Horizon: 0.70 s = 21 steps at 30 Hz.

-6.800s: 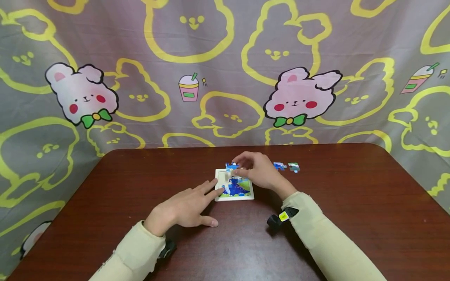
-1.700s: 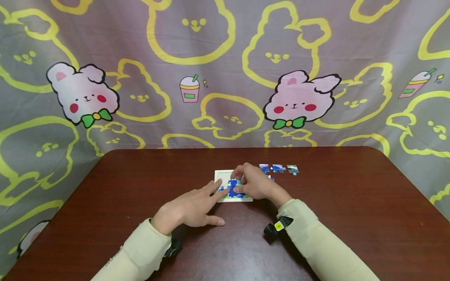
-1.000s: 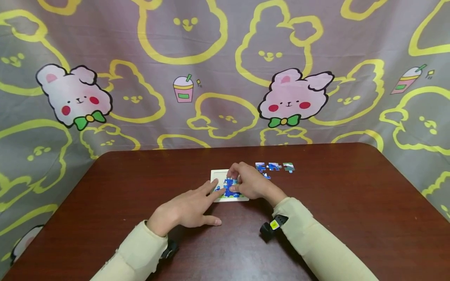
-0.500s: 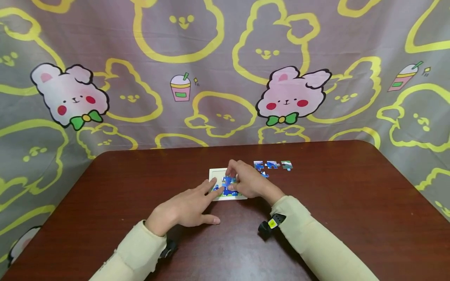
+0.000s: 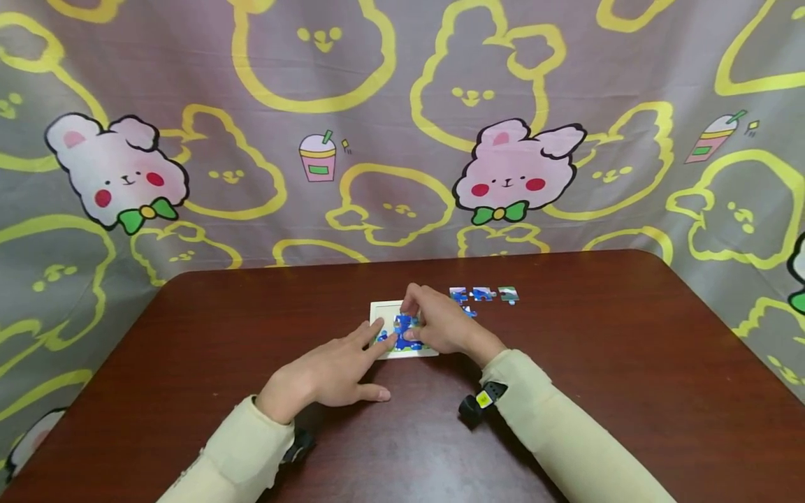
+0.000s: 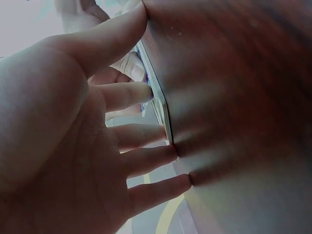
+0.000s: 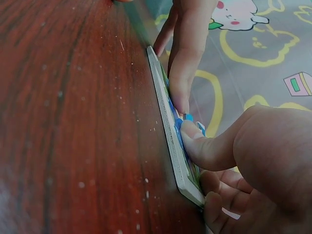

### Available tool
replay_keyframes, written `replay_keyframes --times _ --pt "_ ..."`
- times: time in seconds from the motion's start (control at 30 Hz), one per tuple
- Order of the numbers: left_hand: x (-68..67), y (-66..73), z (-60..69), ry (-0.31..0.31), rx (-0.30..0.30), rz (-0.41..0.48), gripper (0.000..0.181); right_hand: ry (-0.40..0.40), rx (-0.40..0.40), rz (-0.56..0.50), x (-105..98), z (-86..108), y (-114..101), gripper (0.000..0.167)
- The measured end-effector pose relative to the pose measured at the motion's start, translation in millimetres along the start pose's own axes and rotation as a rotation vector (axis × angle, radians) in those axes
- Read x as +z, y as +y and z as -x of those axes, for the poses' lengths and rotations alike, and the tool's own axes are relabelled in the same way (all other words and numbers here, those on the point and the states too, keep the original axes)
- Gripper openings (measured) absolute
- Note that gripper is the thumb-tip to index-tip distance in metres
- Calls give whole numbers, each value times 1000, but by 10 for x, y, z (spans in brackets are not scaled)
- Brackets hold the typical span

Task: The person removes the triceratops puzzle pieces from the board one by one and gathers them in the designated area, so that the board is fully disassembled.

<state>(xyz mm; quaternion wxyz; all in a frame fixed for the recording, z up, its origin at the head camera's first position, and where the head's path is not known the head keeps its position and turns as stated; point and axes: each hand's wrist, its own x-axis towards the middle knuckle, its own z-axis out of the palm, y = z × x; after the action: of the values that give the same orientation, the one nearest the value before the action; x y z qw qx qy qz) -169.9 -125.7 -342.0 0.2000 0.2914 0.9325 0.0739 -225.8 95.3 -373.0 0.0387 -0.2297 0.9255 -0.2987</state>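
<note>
A small white-rimmed puzzle tray (image 5: 374,311) lies on the table, partly filled with a blue dinosaur picture (image 5: 407,341). My left hand (image 5: 327,370) stretches in from the left, fingers straight and spread. Its index fingertip rests on the picture, and other fingertips touch the tray's left rim and the table. My right hand (image 5: 440,321) bends over the tray's right part. Between its thumb and curled fingers it pinches a puzzle piece (image 7: 201,127), whose blue and white edges show in the right wrist view; most of the piece is hidden.
Several loose puzzle pieces (image 5: 482,294) lie on the brown table (image 5: 597,363) behind and right of the tray, one partly covered by my right hand. A patterned curtain (image 5: 402,126) hangs along the table's far edge.
Since the oldest frame, the piece behind the tray has gone from there, and my right hand has come lower over the picture. Over the last second both hands stay nearly still; the view shifts slightly.
</note>
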Motion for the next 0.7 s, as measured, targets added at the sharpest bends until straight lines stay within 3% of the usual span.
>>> replay_keyframes --times 0.7 --pt "10 -5 -9 8 10 4 85 3 -5 -39 10 5 19 31"
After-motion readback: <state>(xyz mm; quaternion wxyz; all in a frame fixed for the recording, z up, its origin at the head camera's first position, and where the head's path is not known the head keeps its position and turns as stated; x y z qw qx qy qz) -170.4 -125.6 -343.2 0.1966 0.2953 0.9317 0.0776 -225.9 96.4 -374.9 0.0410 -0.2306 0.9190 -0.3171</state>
